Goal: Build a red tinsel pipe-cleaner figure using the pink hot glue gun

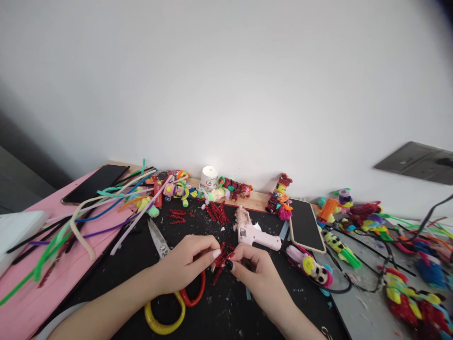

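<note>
Over the black mat, my left hand point(189, 262) is closed, with thumb and forefinger pinched together; what sits between those tips is hidden. Facing it, my right hand point(255, 269) pinches a short piece of red tinsel pipe cleaner point(230, 255) between thumb and fingers. More cut red tinsel pieces point(217, 276) lie on the mat between and below both hands. Scissors point(164, 315) with one yellow and one red handle loop rest open, partly under my left hand. Just beyond my right hand lies a pale pink glue gun point(260, 236), its nozzle end crusted brown.
Red tinsel piles point(217, 212) lie beyond the hands. A paper cup point(209, 178) and pipe-cleaner figures point(279, 196) line the wall. Long loose pipe cleaners point(88, 217) and a dark phone point(94, 184) lie left. Another phone point(307, 225), more figures point(401, 293) and a black cable point(341, 289) lie right.
</note>
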